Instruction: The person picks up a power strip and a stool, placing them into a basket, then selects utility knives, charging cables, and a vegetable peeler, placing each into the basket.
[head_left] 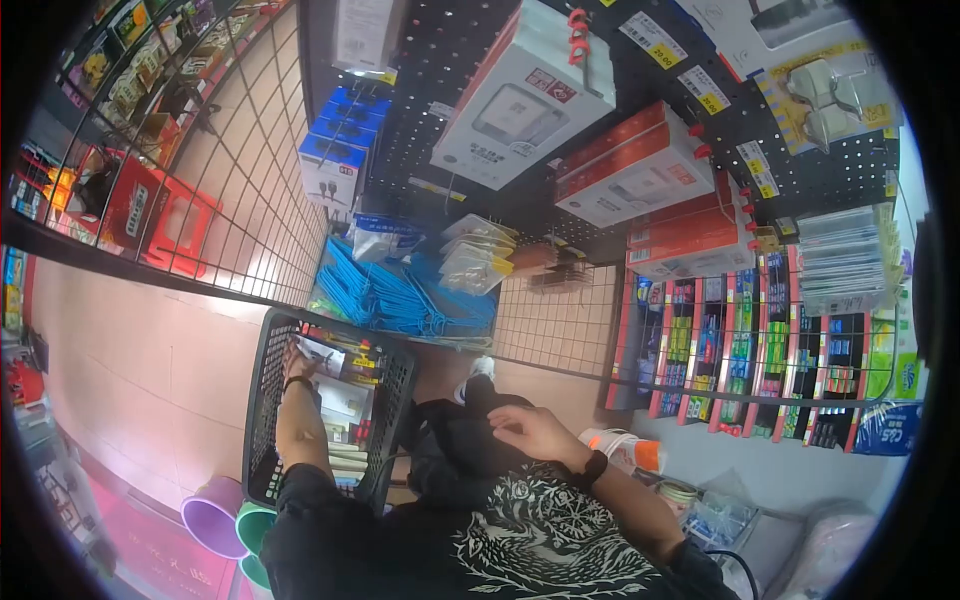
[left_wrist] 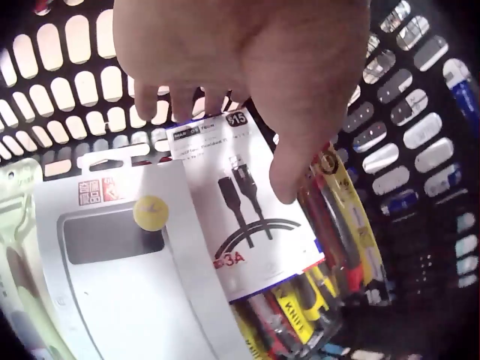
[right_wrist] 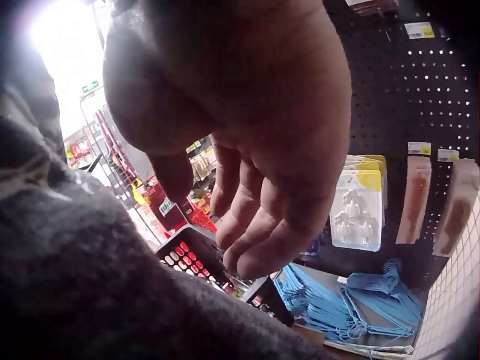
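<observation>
In the head view my left hand reaches down into a dark shopping basket. In the left wrist view, that hand holds a white charging-cable box marked 3A, thumb along its right side and fingers at its top edge. Left of it lies a larger white box with a yellow round sticker. Yellow-and-black knife packs show below and to the right of the cable box. My right hand hangs before the torso, fingers loosely bent with nothing in them, as the right wrist view also shows.
Ahead, a black pegboard carries boxed chargers on red-tipped hooks. Blue hangers lie on a low shelf beyond the basket. Wire grid panels border the display. Purple and green buckets stand behind the basket on the left.
</observation>
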